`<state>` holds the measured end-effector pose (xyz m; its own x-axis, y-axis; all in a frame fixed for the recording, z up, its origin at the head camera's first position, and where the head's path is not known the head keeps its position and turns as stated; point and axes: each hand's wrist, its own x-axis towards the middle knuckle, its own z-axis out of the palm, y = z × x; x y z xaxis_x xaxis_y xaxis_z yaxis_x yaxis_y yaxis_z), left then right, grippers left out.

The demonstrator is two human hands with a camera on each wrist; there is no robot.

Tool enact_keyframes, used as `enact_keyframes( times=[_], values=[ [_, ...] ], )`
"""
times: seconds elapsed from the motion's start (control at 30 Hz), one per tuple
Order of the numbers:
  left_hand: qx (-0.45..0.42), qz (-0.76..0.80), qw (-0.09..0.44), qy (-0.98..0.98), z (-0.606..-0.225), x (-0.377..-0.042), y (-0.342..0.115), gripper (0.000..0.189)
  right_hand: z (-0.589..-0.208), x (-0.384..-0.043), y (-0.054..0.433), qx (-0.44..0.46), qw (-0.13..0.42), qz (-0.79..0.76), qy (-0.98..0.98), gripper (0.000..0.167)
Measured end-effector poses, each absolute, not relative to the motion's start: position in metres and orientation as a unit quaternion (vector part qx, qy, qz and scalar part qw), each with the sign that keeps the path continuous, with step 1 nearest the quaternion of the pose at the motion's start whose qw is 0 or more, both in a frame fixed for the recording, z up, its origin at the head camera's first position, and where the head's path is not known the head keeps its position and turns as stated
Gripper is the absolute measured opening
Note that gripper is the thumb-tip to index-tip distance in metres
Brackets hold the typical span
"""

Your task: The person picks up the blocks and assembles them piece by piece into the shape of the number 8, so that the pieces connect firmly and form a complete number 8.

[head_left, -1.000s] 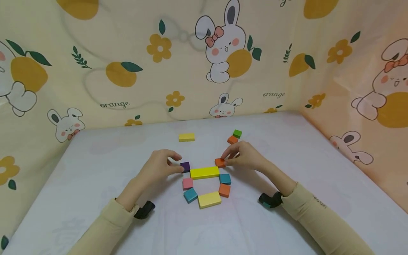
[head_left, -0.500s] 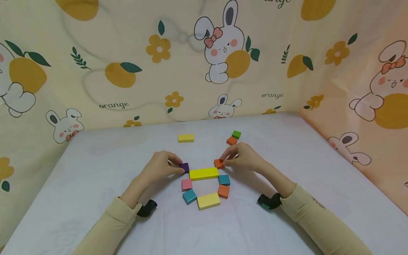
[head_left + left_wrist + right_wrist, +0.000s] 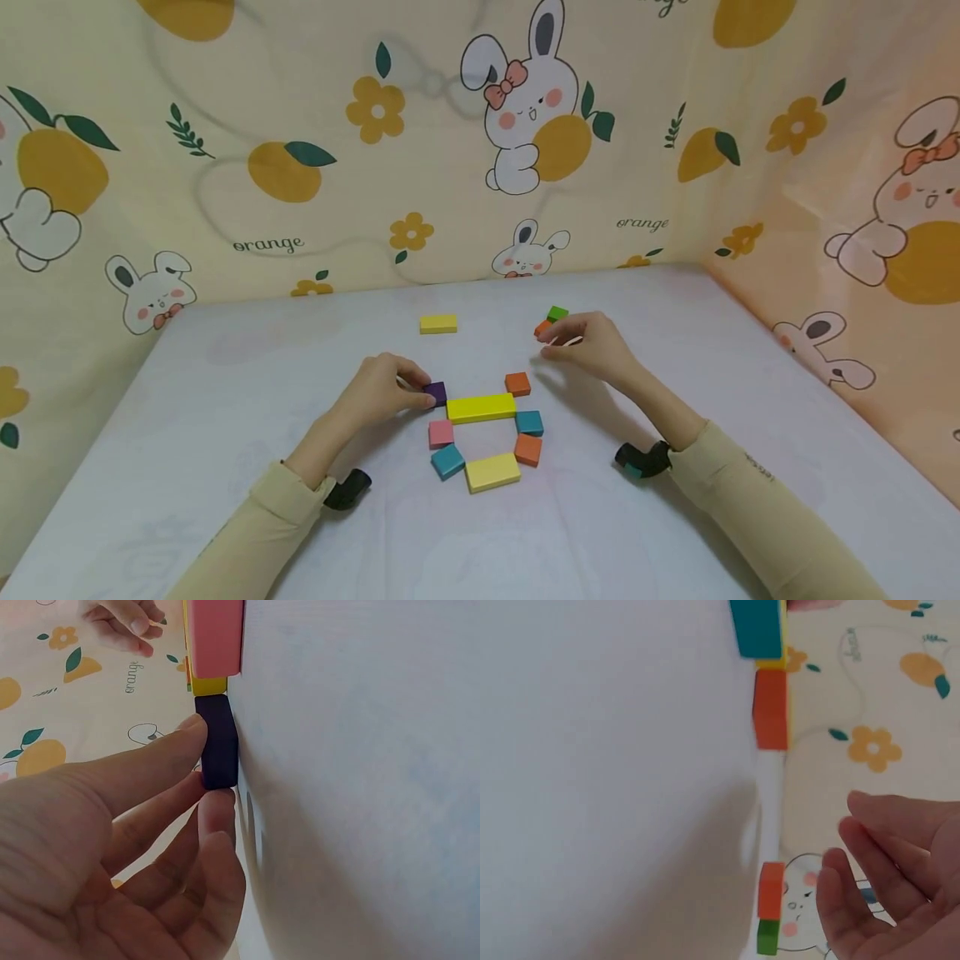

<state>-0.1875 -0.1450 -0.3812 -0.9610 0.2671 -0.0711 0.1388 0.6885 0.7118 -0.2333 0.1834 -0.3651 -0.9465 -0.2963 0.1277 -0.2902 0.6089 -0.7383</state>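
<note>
My left hand (image 3: 375,392) pinches a dark purple block (image 3: 220,742) between thumb and fingers, at the left end of the long yellow block (image 3: 482,408). Beyond that block's right end lies an orange block (image 3: 517,383), and no hand touches it. Above the table, my right hand (image 3: 594,346) holds nothing, its fingers loosely bent with a gap to the thumb. It is nearest to a far orange block (image 3: 542,328), partly hidden by its fingers in the head view. A green block (image 3: 768,937) adjoins that orange one.
Nearer me, a pink block (image 3: 441,433), two teal blocks (image 3: 448,462), an orange block (image 3: 528,450) and a pale yellow block (image 3: 492,473) form a curve. Another yellow block (image 3: 438,324) lies farther back. A patterned cloth (image 3: 435,192) hangs behind the white table.
My right hand has let go of the orange block near the long yellow one and moved away and to the right. My left hand stays at the purple block.
</note>
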Motion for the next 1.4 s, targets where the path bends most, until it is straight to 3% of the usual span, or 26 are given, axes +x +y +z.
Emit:
enact_keyframes(
  times=[0.3, 0.63, 1.4],
  values=[
    [0.107, 0.378, 0.086, 0.915, -0.380, -0.189, -0.145, 0.025, -0.369, -0.255, 0.186, -0.101, -0.040, -0.418, 0.902, 0.025],
    [0.102, 0.385, 0.092, 0.913, -0.382, -0.191, -0.143, 0.025, -0.376, -0.267, 0.189, -0.047, -0.005, -0.432, 0.900, 0.030],
    [0.088, 0.395, 0.096, 0.909, -0.383, -0.189, -0.145, 0.025, -0.386, -0.266, 0.174, -0.008, -0.034, -0.421, 0.906, 0.038]
  ],
)
